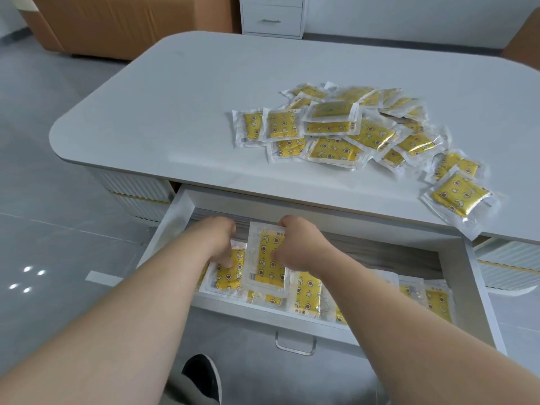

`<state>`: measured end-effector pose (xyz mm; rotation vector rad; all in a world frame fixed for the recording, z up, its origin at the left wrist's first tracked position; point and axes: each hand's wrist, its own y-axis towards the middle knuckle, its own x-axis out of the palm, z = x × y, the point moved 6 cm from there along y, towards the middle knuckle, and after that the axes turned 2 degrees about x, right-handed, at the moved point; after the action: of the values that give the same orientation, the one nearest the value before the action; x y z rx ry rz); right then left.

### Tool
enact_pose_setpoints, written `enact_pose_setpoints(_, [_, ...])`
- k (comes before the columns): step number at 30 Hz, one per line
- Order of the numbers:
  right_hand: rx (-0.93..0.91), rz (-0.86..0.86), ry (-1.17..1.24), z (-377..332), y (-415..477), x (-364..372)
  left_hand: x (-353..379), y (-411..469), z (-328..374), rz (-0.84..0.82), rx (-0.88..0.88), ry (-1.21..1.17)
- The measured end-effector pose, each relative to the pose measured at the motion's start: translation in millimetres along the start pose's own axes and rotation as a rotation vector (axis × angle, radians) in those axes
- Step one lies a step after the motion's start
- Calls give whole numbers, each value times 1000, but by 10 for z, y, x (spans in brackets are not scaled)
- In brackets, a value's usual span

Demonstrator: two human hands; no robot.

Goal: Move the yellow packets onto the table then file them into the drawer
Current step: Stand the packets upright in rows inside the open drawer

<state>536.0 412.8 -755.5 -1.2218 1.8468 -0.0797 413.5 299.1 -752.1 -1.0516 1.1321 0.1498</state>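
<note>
Pinching one yellow packet (pixel 267 258) inside open drawer (pixel 292 315): right hand (pixel 298 244); left hand (pixel 222 241) on filed packets (pixel 229 273), grip unclear; loose heap (pixel 350 133) near right edge of table (pixel 175 97)

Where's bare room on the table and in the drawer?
Table: bare left of and beyond the packet pile; crowded at its right front. Drawer: bare strip behind the filed packets on the right; crowded at left.

Yellow packets (pixel 350 127) heaped on white table (pixel 190 92)
</note>
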Motion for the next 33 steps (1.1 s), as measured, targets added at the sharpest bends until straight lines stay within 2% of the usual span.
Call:
enact_pose_setpoints(6, [81, -43, -40, 157, 112, 457, -131, -50, -2, 11, -40, 88])
enact_pose_setpoints(8, [74, -31, -135, 180, 105, 566, -125, -74, 12, -18, -50, 133])
enact_pose_setpoints(12, [60, 111, -477, 182, 83, 516, -184, -153, 49, -57, -60, 164])
enact_pose_setpoints(16, [76, 94, -495, 194, 78, 517, -346, -296, 88, -47, -76, 122])
enact_pose_setpoints(19, [46, 107, -511, 133, 36, 506, -544, -436, 160, 93, -61, 40])
enact_pose_setpoints(23, [-32, 145, -482, -57, -111, 308, -842, -640, 302, 457, -9, -124])
enact_pose_setpoints(25, [-85, 202, -472, -170, -214, 87, -953, -719, 367, 588, 17, -197])
enact_pose_setpoints(28, [-105, 284, -398, -229, -376, -296, -1035, -742, 501, 686, 85, -263])
enact_pose_setpoints(33, [-99, 370, -333, -123, -581, -809, -1034, -626, 800, 717, 247, -335])
